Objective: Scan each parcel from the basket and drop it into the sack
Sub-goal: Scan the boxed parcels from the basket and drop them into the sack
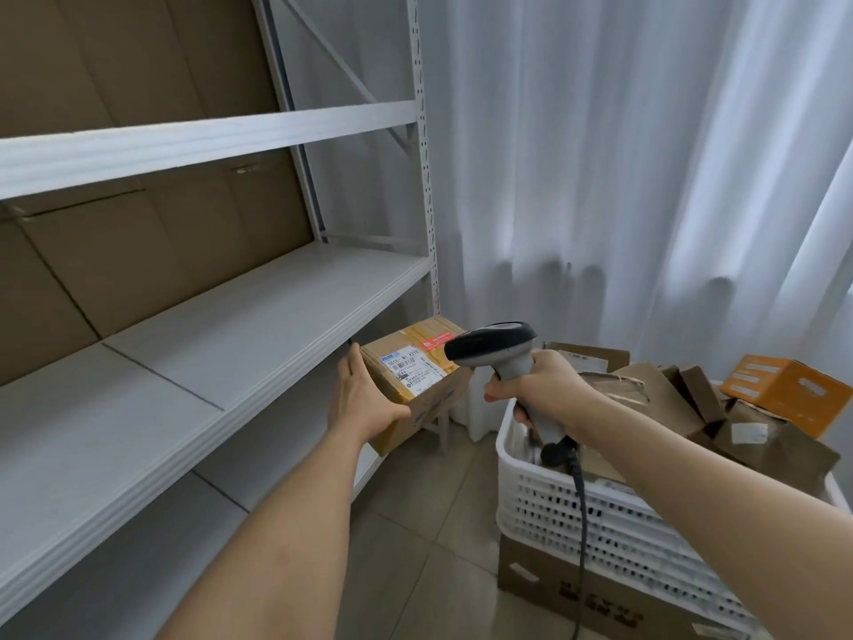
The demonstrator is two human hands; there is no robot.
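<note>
Left of the basket: the parcel (417, 381) is held up in the air, above the floor and just in front of the lower shelf edge, its labelled face turned up toward the scanner.
Basket: the white slotted basket (600, 524) sits on a brown carton (577, 593) and is heaped with more cardboard parcels and paper mailers, an orange box (784, 390) at its far side.
Left hand: the left hand (364, 399) cups the parcel's near end, thumb along the top edge, fingers hidden underneath.
Right hand: the right hand (540, 385) is wrapped round the grip of the scanner (503, 358), above the basket's near-left corner, head aimed left at the label; its cable hangs down over the basket wall.
Handling: a taped corrugated box, stiff-sided, probably light enough for one hand; its tape may be slick, so holding from below at an end looks soundest and keeps the barcode clear.
Writing: a white shipping label with a barcode and a line starting roughly "501"; the rest is too small to read. A small red sticker lies farther along the top, unreadable. Dark print on the carton under the basket is also illegible.
Sack: not in view.
</note>
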